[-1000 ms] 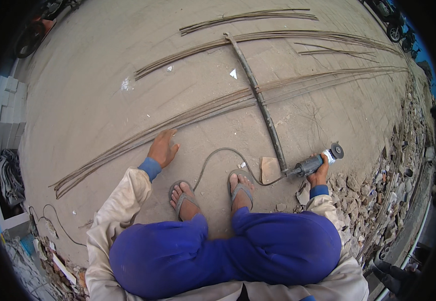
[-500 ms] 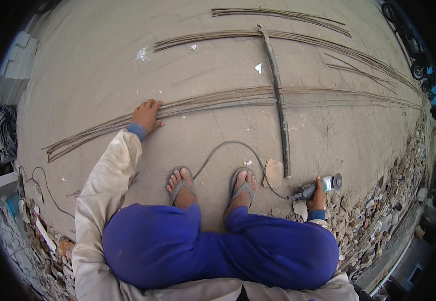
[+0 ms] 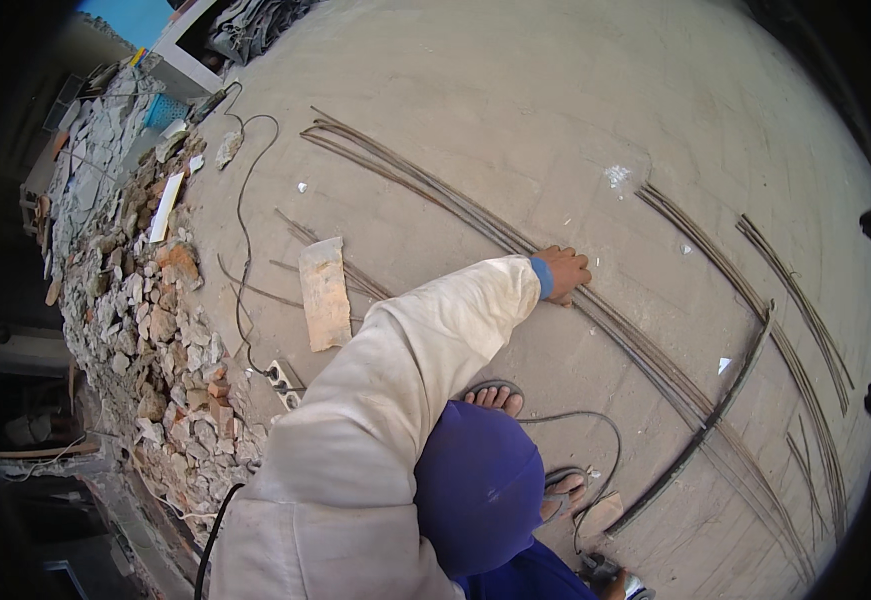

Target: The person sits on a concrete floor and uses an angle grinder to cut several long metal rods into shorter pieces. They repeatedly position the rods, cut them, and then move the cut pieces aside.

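Note:
My left hand [image 3: 565, 270] grips a long bundle of thin rusty steel bars [image 3: 413, 188] lying on the ground. At the bottom edge, my right hand [image 3: 613, 587] is partly visible on an angle grinder [image 3: 600, 572], most of which is cut off by the frame. The grinder's black cord curves past my sandaled feet [image 3: 495, 398]. A dark metal pipe [image 3: 725, 405] lies crosswise at the right, meeting the bars. A broken tan board [image 3: 323, 295] and shorter rods lie left of my sleeve.
Rubble [image 3: 155, 330] lines the left side. A power strip with plugs [image 3: 285, 385], a loose cord, a white plank [image 3: 166, 208] and a blue plastic basket [image 3: 163, 110] are there too. More bar bundles [image 3: 790, 300] lie to the right on the dusty paved ground [image 3: 655, 100].
My view has swung sharply left, bringing the rubble and power strip into view. My left hand has moved onto the bars and closed on them. The grinder has dropped to the frame's bottom edge.

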Demonstrator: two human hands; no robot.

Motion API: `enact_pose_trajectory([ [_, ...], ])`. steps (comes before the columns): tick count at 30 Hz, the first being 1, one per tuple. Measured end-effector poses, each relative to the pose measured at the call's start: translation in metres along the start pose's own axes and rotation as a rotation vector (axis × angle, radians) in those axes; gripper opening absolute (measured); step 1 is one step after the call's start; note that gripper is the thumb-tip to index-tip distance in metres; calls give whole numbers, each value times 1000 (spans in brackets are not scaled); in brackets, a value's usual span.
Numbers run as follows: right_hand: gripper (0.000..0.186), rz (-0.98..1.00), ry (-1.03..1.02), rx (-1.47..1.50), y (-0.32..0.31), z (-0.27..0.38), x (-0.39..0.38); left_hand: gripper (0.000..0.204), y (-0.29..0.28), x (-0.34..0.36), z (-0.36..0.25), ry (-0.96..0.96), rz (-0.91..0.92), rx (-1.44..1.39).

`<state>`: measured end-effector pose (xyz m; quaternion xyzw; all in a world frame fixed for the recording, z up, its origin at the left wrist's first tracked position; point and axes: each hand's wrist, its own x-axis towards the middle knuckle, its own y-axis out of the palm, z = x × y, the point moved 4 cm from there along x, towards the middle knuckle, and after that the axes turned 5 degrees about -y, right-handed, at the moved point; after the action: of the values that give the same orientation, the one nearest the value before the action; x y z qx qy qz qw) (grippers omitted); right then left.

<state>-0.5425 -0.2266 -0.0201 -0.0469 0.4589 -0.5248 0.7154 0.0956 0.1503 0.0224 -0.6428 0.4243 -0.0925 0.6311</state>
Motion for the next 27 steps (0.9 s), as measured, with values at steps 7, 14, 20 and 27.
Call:
enact_pose_trajectory([
  [7, 64, -171, -357, -363, 75, 24, -28, 44, 7, 2, 15, 95, -153, -155],
  [14, 63, -322, -475, -553, 93, 23, -39, 39, -1, 29, 25, -26, -2, -206],
  [20, 63, -454, -554, -640, 82, 13, -46, 57, 2, 15, 23, 102, -93, -205],
  [27, 62, -621, -758, -696, 55, 3, -61, 54, 1, 21, 26, 25, 19, -280],
])
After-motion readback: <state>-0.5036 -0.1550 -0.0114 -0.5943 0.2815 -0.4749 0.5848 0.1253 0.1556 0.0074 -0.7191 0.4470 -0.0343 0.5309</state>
